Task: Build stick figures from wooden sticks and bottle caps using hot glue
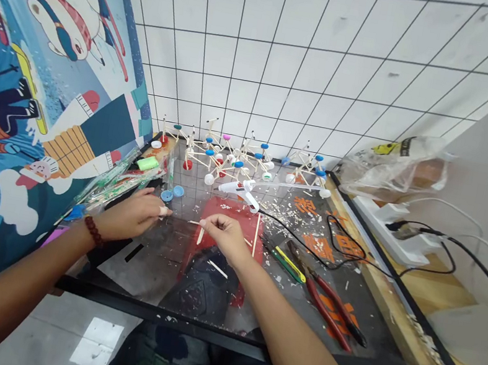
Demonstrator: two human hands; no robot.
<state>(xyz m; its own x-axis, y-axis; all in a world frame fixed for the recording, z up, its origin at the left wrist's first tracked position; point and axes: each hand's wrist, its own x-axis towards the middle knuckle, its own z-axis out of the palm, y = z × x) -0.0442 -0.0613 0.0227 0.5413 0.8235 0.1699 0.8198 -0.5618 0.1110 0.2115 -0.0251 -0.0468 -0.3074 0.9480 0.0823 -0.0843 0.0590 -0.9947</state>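
My right hand [226, 236] pinches a thin wooden stick [202, 229] between thumb and fingers, above a red plastic sheet [223, 220]. A second short stick [218, 269] lies on the work surface below that hand. My left hand [131, 217] is to the left with its fingertips closed together; I cannot see anything held in them. Two blue bottle caps [173, 193] lie just beyond the left fingertips. A white hot glue gun [240, 192] rests farther ahead, beyond both hands, with its black cord trailing right.
Several small stick models with blue and white cap wheels [233, 159] stand along the back. Red-handled pliers [329, 304], a yellow-green craft knife [289, 264] and orange scraps lie on the right. A power strip [387, 230] and plastic bag [392, 168] sit beyond the table's right edge.
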